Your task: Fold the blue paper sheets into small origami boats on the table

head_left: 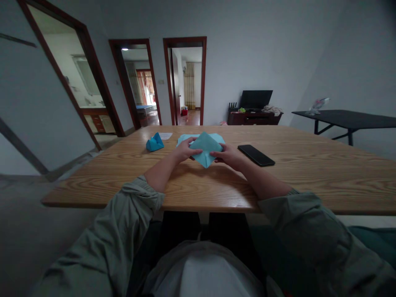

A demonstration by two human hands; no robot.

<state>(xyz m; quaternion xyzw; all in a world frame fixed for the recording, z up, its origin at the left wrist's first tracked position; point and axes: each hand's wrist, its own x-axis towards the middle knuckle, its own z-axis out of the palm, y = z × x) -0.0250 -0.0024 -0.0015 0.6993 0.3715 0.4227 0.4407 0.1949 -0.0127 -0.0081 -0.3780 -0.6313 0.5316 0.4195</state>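
Note:
A folded sheet of light blue origami paper [205, 145], diamond-shaped from here, is held up just above the wooden table [123, 181]. My left hand [186, 150] grips its left corner, thumb on the near face and fingers behind. On the right corner, my right hand [228, 156] pinches it the same way. Behind the folded piece, more light blue paper [217, 137] lies on the table, partly hidden by it and by my hands. To the left of my hands sits a darker blue folded paper piece [155, 142].
A black smartphone [256, 155] rests right of my hands. A small white paper slip [165, 135] lies behind the darker blue piece. Across the room are a television [256, 99] on a dark cabinet and a black folding table [349, 118].

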